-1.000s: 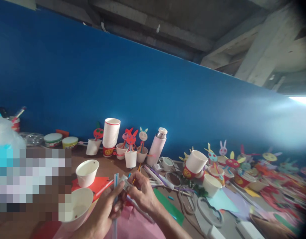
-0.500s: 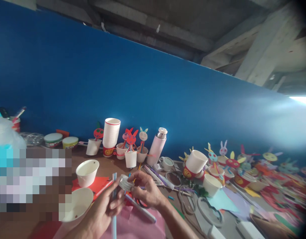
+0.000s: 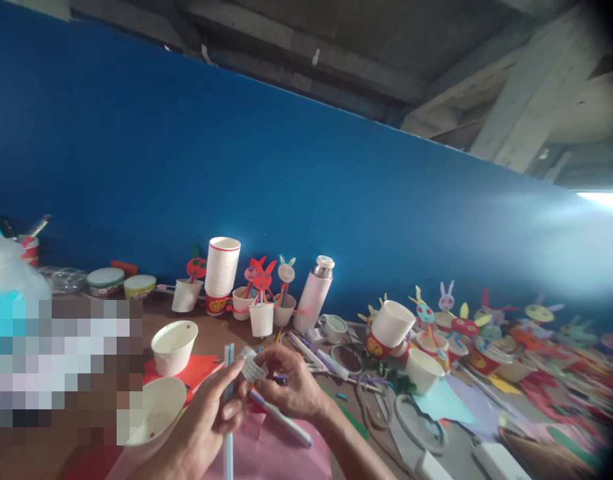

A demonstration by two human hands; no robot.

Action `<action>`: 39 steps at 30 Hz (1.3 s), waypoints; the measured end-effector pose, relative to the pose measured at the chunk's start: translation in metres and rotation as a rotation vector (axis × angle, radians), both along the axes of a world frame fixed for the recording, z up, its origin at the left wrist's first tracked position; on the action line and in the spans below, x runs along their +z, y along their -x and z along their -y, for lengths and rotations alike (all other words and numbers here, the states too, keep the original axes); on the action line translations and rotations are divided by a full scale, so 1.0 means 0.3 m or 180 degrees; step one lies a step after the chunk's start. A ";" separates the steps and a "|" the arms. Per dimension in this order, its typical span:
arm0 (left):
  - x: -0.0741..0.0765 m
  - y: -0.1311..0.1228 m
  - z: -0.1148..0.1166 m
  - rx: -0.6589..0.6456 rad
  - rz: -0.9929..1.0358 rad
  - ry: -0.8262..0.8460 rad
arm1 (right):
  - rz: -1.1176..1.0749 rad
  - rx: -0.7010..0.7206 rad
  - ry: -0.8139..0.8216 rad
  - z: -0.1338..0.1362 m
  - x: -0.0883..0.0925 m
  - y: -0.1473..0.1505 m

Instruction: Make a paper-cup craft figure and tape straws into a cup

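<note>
My left hand [image 3: 206, 420] is closed around a light blue straw [image 3: 229, 400] held upright at the bottom centre. My right hand [image 3: 291, 387] pinches a small clear roll of tape [image 3: 251, 365] against the straw's upper part. Across the right palm lies a white pen-like stick [image 3: 281, 419]. Both hands hover over a pink paper sheet [image 3: 281, 460] on the brown table.
Two white paper bowls [image 3: 174, 347] [image 3: 154, 417] sit left of the hands on red paper. A stack of cups [image 3: 221, 270], paper animal crafts in cups [image 3: 262, 300] and a white flask [image 3: 314, 293] line the blue wall. Cups, tape rings and coloured paper cover the right side.
My right hand slid down from the straw's tip and drew the tape roll out between its fingers; the left hand stayed on the straw.
</note>
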State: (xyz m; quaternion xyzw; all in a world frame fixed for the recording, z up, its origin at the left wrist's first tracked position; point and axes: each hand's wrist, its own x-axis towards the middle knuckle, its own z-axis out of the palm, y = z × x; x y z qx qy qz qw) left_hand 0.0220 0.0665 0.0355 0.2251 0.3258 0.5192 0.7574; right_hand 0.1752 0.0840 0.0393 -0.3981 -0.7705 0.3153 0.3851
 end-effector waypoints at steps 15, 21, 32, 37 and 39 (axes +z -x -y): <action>0.002 0.001 -0.004 0.0107 -0.0007 0.0197 | -0.0536 0.0036 0.0327 0.006 0.006 0.010; -0.022 -0.009 0.002 0.0004 -0.0154 -0.0049 | -0.0620 -0.0400 0.0558 0.015 0.009 0.042; -0.010 -0.001 -0.011 0.0141 0.0004 0.0000 | -0.1024 0.0023 0.0915 -0.002 -0.012 0.034; -0.013 0.010 -0.023 -0.0067 0.0405 0.0249 | -0.0281 -0.0092 0.0151 -0.014 -0.019 -0.004; -0.013 0.013 -0.023 -0.0139 0.0464 0.0291 | -0.0175 -0.0008 0.0085 -0.016 -0.018 -0.015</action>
